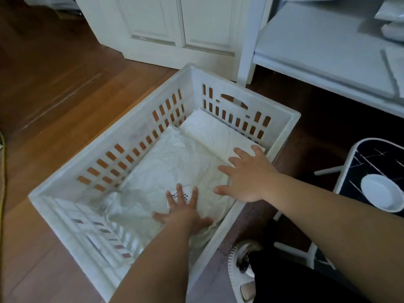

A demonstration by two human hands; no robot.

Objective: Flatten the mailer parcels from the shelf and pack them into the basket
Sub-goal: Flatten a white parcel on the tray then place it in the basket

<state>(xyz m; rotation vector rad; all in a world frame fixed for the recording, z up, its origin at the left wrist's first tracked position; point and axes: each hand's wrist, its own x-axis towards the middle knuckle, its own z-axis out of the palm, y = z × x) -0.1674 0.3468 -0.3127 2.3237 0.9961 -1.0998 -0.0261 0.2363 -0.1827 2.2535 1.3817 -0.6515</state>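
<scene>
A white slotted plastic basket (72, 171) stands on the wooden floor. Inside it lie white mailer parcels: a large crinkled one (166, 162) in the middle and a smaller one (214, 130) against the far wall. My left hand (183, 212) presses flat on the near end of the large mailer, fingers spread, beside a handwritten label. My right hand (247, 173) lies flat with spread fingers where the large and the smaller mailer meet. Neither hand grips anything. More white mailers (391, 20) sit on the shelf at the top right.
A white shelf unit (317, 51) stands at the right, with white cabinet doors (166, 25) behind the basket. A dark-topped stool carrying a white dish (380, 194) is at the right. A slippered foot (242, 265) is near the basket's front corner.
</scene>
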